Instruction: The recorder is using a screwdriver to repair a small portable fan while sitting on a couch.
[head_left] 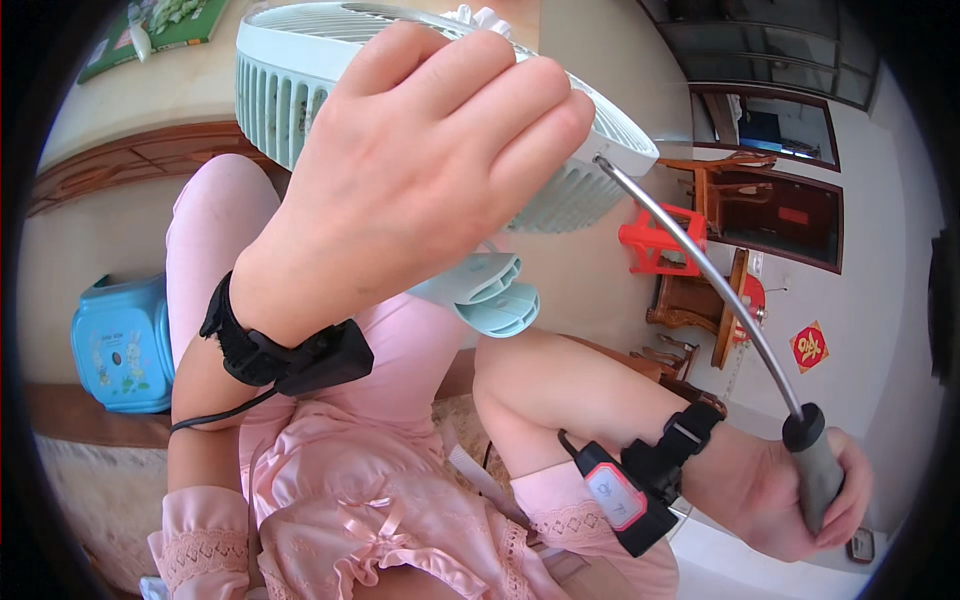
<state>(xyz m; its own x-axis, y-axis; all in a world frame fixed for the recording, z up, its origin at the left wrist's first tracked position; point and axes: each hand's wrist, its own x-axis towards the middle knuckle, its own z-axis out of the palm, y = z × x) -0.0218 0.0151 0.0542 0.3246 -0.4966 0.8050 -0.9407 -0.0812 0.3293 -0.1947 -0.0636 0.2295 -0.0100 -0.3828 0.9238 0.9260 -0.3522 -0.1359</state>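
Note:
My left hand (pixel 440 160) grips the rim of a mint-green fan (pixel 275 100), its fingers curled over the edge and partly covering the grille. Beneath it the fan's clip base (pixel 495 295) hangs in front of my lap. At lower right, my right hand (pixel 790 500) is wrapped round the grey handle of a screwdriver (pixel 700 262). The long metal shaft runs diagonally up to the fan's rim, where its tip meets what looks like a small screw hole.
A tabletop (pixel 140 90) with a green board (pixel 185 35) lies at upper left. A blue plastic stool (pixel 120 350) stands at left. Across the room are a red plastic stool (pixel 650 250), wooden furniture (pixel 730 200) and a doorway. My legs and lap fill the lower middle.

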